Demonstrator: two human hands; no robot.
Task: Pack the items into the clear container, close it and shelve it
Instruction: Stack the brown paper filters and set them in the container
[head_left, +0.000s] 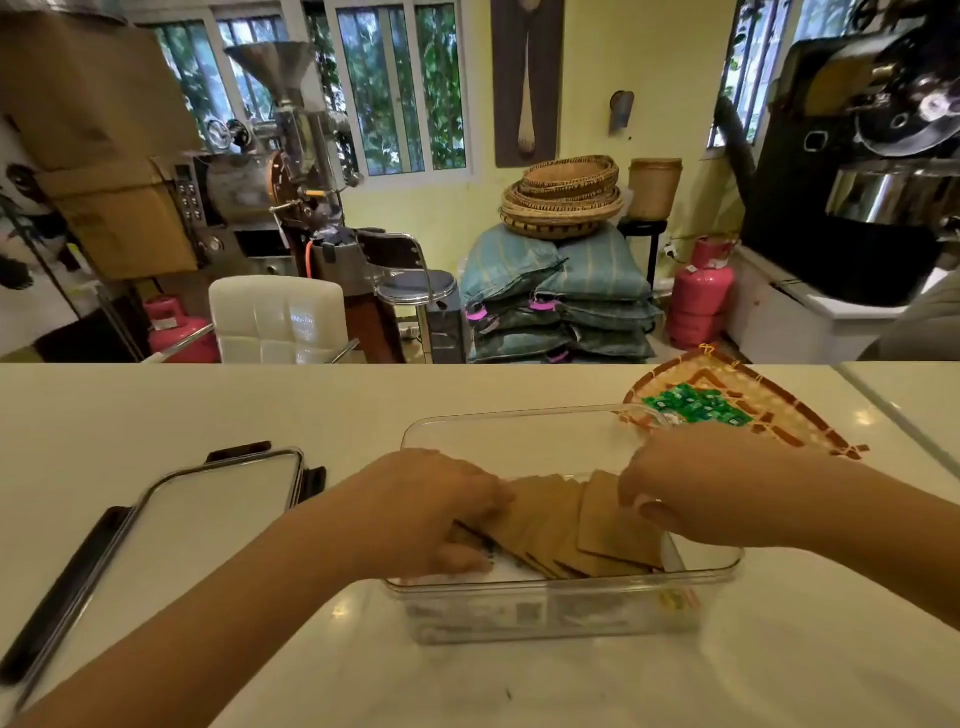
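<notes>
Room, upper half of frame: pale yellow wall (587, 78); barred windows (400, 88) with foliage beyond, top centre. Cardboard boxes (104, 156) upper left; metal roasting machine (280, 171) beside them. Stacked green sacks (561, 296) centre, woven baskets (563, 195) atop. Pink gas cylinder (698, 296) centre right. White countertop (208, 405) fills the lower frame.

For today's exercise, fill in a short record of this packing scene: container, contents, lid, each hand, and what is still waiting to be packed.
container: clear container, open, on the white counter
contents: brown packets, leaning in a row inside
lid: lid lying flat on the counter, left of the container
left hand: left hand grips the packets at the row's left end
right hand: right hand holds the rightmost packets
waiting: green packets on the woven tray, behind the container
</notes>
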